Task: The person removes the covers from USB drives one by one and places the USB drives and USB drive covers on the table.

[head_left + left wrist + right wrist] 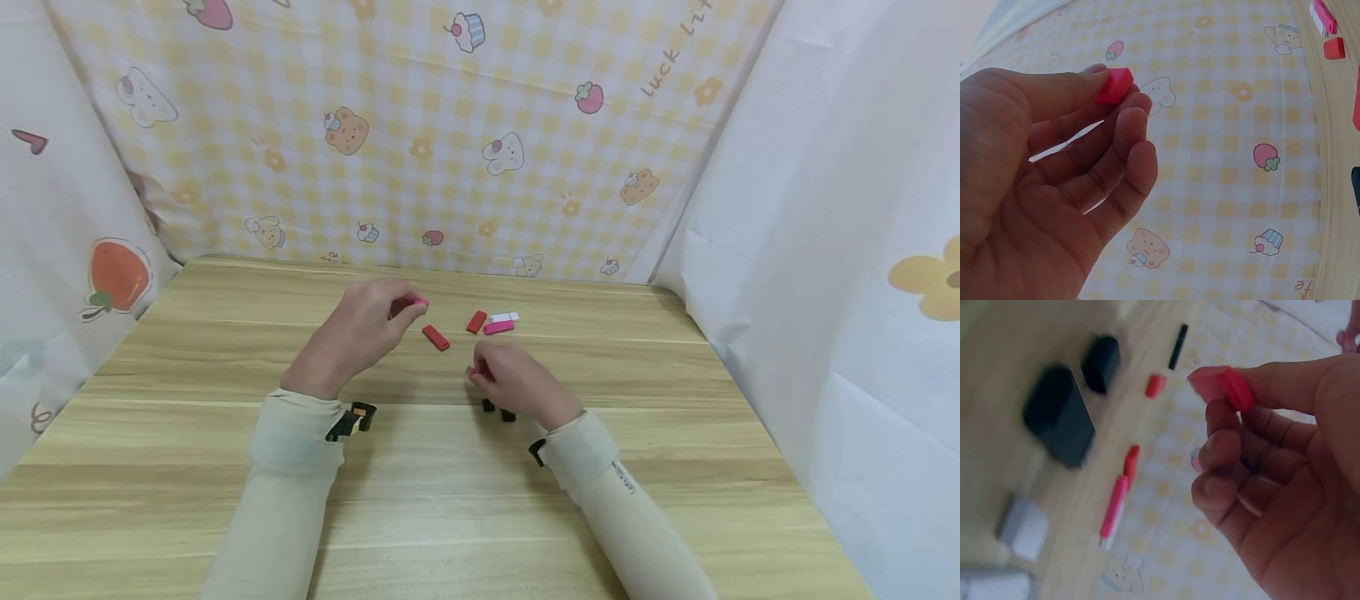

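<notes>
My left hand (367, 325) is above the table, pinching a small pink block (1115, 85) between thumb and index finger; the other fingers curve loosely. My right hand (521, 383), lower and nearer, pinches a pink piece (1222, 386) with a paler end, apparently part of a USB stick. Beyond the hands, a white USB stick (504, 317) with a metal plug lies against a pink stick (498, 327). Two red pieces (436, 337) rest left of them. Black pieces (508, 415) lie beside the right hand, partly covered by it in the head view.
In the right wrist view, a blurred white piece (1025, 528) and a thin black bar (1179, 347) also lie on the wooden table (420, 517). A checked cloth (420, 108) hangs behind the table, with a white cloth (825, 250) on the right.
</notes>
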`<state>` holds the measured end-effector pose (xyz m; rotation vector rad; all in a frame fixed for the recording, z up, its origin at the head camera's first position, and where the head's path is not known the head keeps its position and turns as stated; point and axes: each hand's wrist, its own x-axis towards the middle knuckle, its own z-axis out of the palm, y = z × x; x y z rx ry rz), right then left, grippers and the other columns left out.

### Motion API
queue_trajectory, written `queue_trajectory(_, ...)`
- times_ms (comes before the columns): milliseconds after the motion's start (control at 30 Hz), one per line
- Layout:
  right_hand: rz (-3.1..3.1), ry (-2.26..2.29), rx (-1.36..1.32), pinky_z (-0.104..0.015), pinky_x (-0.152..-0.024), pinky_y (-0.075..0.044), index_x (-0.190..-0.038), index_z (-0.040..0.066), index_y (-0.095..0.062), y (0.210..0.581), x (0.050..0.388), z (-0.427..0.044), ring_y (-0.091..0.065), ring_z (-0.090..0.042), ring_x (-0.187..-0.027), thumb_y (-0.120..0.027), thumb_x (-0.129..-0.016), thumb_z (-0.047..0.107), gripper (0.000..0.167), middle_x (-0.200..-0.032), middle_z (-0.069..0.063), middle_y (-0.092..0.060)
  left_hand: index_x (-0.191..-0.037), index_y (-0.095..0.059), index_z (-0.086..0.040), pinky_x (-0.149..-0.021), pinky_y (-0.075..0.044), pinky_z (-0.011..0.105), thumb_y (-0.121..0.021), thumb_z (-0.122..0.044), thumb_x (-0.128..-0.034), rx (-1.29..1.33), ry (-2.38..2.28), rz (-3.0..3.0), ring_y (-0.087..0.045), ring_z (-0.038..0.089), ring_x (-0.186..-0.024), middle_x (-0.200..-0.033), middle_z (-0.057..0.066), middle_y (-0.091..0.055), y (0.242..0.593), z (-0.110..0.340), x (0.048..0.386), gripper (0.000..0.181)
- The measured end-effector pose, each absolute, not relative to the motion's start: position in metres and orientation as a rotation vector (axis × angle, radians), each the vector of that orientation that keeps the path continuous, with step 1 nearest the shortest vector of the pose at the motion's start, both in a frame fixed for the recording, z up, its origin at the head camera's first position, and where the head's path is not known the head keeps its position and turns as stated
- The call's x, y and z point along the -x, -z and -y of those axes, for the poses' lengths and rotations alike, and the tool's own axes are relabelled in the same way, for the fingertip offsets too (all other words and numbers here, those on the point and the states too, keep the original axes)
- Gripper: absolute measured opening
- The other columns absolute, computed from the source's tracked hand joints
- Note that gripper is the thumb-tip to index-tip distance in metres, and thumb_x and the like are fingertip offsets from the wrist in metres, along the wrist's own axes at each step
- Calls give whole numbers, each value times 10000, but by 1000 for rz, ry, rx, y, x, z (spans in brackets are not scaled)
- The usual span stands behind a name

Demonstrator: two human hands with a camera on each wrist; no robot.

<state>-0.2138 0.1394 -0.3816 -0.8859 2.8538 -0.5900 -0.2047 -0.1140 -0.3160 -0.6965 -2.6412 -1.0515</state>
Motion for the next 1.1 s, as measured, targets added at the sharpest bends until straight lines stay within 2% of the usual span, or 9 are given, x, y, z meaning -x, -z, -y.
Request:
queue_trajectory(267,-2883,506,856,-250,-640,-475,-958,81,-641,393,206,-123,-546,-132,-689,-694,-1045,93,102,-788,-3,-617,-1092,-787,-19,-769,-576,397,-677,-108,-1074,702,1045,2644,-676,247,-859,-1025,126,-768,318,113,206,143)
queue_trajectory(533,-2887,447,800,-241,-661,-496,-947,82,-669,398,200,-111,-551,-139,-700,-717,-1039,109,106,-789,-6,-639,-1098,-781,-19,-780,-587,403,-676,-114,-1075,694,1039,2666,-681,250,-870,-1030,123,-769,317,112,206,144)
queue_trajectory(767,-2810,513,721,-218,-609,-456,-914,103,-658,401,199,-107,-537,-120,-645,-698,-1031,83,125,-724,16,-607,-1113,-780,-18,-783,-589,409,-663,-119,-1084,693,1047,2691,-674,250,-872,-1038,126,-766,318,111,207,157)
queue_trajectory(1100,-2774,506,755,-218,-640,-479,-941,90,-663,403,197,-106,-543,-115,-671,-706,-1043,104,112,-749,14,-612,-1107,-779,-15,-805,-598,414,-669,-126,-1082,683,1033,2729,-680,250,-887,-1036,135,-774,320,109,208,158)
